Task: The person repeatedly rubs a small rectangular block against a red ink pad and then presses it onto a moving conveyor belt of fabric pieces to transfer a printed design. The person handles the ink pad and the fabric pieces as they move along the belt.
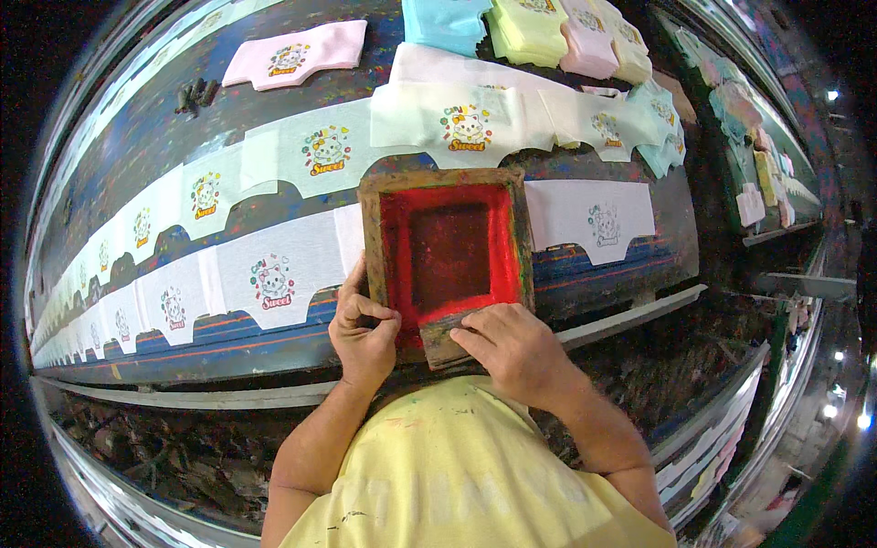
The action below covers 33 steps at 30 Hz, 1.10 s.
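Note:
A wooden screen-printing frame (375,242) lies over the row of cloth pieces in front of me, its inside smeared with bright red ink. My left hand (367,336) is closed on the frame's near left corner, the index finger stretched along its outer side. My right hand (516,345) grips a wooden squeegee (445,343) at the frame's near edge; the squeegee's blade is hidden. To the left of the frame is a white cloth piece (265,274) with a cat print that has red lettering. Right of it, another white piece (598,219) bears only a dark outline print.
Further rows of printed cloth (329,151) run along the dark, ink-spotted table (311,91). Folded stacks in blue (445,23), yellow (530,36) and pink (297,53) lie at the back. A metal rail (630,315) edges the near side. Another table with cloth (744,137) stands at right.

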Each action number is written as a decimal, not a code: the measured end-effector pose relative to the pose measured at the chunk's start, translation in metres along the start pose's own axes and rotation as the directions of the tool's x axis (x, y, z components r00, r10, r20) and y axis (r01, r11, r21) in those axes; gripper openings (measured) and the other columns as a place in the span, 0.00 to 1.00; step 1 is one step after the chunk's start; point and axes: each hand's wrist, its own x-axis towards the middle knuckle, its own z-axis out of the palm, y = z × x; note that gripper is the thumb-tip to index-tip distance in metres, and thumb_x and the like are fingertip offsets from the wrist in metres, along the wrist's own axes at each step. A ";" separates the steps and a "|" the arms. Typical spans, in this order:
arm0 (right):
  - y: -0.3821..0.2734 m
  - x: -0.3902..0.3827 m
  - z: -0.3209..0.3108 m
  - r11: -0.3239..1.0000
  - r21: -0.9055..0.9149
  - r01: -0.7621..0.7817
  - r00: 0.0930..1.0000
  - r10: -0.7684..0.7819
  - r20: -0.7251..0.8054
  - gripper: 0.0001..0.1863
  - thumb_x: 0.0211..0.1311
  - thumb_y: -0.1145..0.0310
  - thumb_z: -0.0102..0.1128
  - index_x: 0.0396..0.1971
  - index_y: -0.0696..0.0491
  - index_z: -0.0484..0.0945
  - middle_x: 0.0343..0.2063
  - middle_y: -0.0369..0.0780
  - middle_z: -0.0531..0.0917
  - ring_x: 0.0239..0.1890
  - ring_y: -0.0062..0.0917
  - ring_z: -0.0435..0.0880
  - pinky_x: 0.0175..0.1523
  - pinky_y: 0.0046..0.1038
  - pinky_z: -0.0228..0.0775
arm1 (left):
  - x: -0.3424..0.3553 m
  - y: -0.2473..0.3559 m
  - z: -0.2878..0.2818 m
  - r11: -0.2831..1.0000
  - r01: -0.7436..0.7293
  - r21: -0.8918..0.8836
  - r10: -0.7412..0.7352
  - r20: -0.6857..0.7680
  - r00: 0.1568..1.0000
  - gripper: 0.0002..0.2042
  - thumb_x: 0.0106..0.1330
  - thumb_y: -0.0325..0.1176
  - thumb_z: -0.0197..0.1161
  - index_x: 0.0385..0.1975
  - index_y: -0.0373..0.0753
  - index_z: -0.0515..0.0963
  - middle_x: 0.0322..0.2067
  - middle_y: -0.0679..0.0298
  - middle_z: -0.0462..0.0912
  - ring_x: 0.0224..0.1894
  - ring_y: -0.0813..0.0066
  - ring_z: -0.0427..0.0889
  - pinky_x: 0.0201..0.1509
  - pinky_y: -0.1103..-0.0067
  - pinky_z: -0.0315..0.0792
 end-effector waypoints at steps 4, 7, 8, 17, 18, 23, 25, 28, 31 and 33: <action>0.033 0.027 -0.025 0.996 0.083 0.028 0.989 -0.040 0.141 0.17 0.66 0.76 0.65 0.53 0.55 0.91 0.49 0.46 0.90 0.55 0.46 0.89 0.64 0.46 0.82 | 0.000 -0.002 -0.002 0.999 0.004 0.032 -0.004 0.022 1.000 0.10 0.54 0.14 0.71 0.26 0.40 0.82 0.82 0.34 0.73 0.84 0.49 0.75 0.85 0.64 0.67; 0.061 0.066 -0.023 0.996 0.061 0.058 0.996 -0.062 0.064 0.17 0.64 0.75 0.61 0.50 0.56 0.90 0.45 0.48 0.88 0.54 0.48 0.87 0.64 0.46 0.81 | -0.002 -0.002 -0.001 1.000 0.011 0.009 -0.011 0.009 1.000 0.10 0.55 0.14 0.71 0.27 0.40 0.82 0.82 0.35 0.73 0.85 0.49 0.74 0.86 0.63 0.66; 0.070 0.078 -0.023 0.997 0.048 0.062 0.998 -0.064 0.022 0.17 0.64 0.75 0.61 0.51 0.56 0.90 0.45 0.48 0.88 0.54 0.48 0.87 0.64 0.47 0.81 | -0.002 -0.002 0.000 1.000 -0.007 0.004 0.007 0.003 1.000 0.10 0.55 0.14 0.70 0.27 0.40 0.82 0.82 0.35 0.74 0.85 0.49 0.73 0.86 0.63 0.65; 0.091 0.110 -0.008 1.000 -0.022 0.016 0.984 -0.020 -0.178 0.22 0.61 0.79 0.62 0.54 0.55 0.92 0.48 0.48 0.90 0.56 0.48 0.88 0.68 0.49 0.79 | -0.001 -0.008 0.001 0.998 -0.028 -0.052 0.029 0.016 0.999 0.10 0.56 0.13 0.69 0.28 0.40 0.83 0.84 0.37 0.71 0.86 0.49 0.71 0.86 0.63 0.63; 0.085 0.103 -0.005 0.999 -0.037 0.001 0.987 -0.007 -0.160 0.23 0.60 0.79 0.62 0.55 0.55 0.91 0.48 0.47 0.90 0.55 0.48 0.88 0.68 0.49 0.79 | -0.002 -0.008 0.001 0.999 -0.037 -0.022 0.037 0.021 0.999 0.10 0.56 0.13 0.68 0.28 0.40 0.83 0.83 0.36 0.71 0.86 0.49 0.72 0.86 0.63 0.64; 0.045 0.058 0.010 0.995 -0.101 -0.007 0.991 -0.007 -0.132 0.26 0.61 0.78 0.63 0.60 0.54 0.90 0.50 0.44 0.88 0.53 0.46 0.85 0.65 0.47 0.79 | 0.000 -0.009 0.001 0.991 -0.096 0.092 0.093 0.042 0.995 0.09 0.56 0.14 0.68 0.28 0.38 0.84 0.84 0.38 0.71 0.84 0.54 0.75 0.85 0.64 0.66; 0.029 0.041 0.016 0.993 -0.114 -0.013 0.994 0.001 -0.107 0.25 0.64 0.76 0.64 0.62 0.53 0.89 0.51 0.44 0.87 0.55 0.45 0.85 0.65 0.48 0.79 | 0.000 -0.008 0.002 0.995 -0.084 0.061 0.082 0.033 0.996 0.09 0.56 0.13 0.68 0.28 0.39 0.83 0.83 0.38 0.72 0.84 0.51 0.74 0.85 0.62 0.66; 0.007 0.016 0.023 0.994 -0.105 -0.036 0.994 0.025 -0.103 0.23 0.67 0.73 0.64 0.62 0.52 0.89 0.53 0.43 0.87 0.56 0.44 0.85 0.65 0.48 0.78 | -0.001 -0.008 0.004 0.997 -0.081 0.006 0.080 0.022 0.997 0.10 0.55 0.13 0.68 0.28 0.39 0.82 0.82 0.38 0.74 0.84 0.49 0.74 0.84 0.61 0.66; -0.006 -0.002 0.025 0.996 -0.081 -0.041 0.994 0.033 -0.101 0.23 0.69 0.73 0.63 0.63 0.52 0.89 0.54 0.43 0.87 0.57 0.44 0.85 0.66 0.48 0.78 | -0.002 -0.010 0.004 0.996 -0.087 0.005 0.087 0.018 0.996 0.10 0.55 0.11 0.67 0.28 0.38 0.81 0.82 0.39 0.74 0.84 0.51 0.74 0.84 0.62 0.66; -0.010 -0.008 0.025 0.998 -0.044 -0.051 0.995 0.047 -0.083 0.25 0.66 0.74 0.67 0.64 0.52 0.88 0.56 0.43 0.86 0.60 0.45 0.84 0.69 0.49 0.77 | -0.001 -0.011 0.005 0.996 -0.090 -0.018 0.090 0.007 0.996 0.11 0.55 0.11 0.67 0.28 0.37 0.81 0.82 0.39 0.74 0.83 0.51 0.75 0.84 0.62 0.66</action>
